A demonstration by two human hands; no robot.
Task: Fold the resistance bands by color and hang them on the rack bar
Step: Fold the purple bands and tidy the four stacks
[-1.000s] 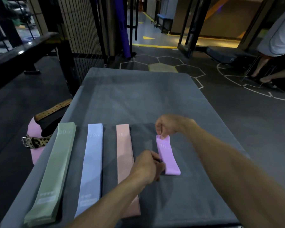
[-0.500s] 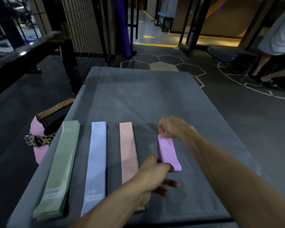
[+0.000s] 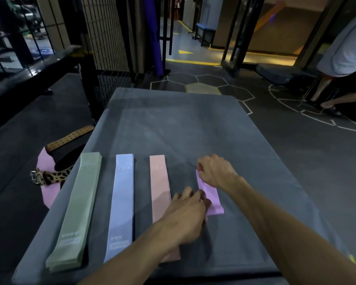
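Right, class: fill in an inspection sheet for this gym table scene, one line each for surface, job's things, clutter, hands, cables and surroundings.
Surface: grey padded table, bare at the far end.
Job's things: green band, blue band and pink band lie flat, side by side and apart; purple band, shorter, lies to their right.
Clutter: leopard-print belt and tan belt on the floor left of the table.
Hands: left hand touches the purple band's near part; right hand pinches its far end.
Cables: nothing seen.
Surroundings: wire cage panel; another person at far right.
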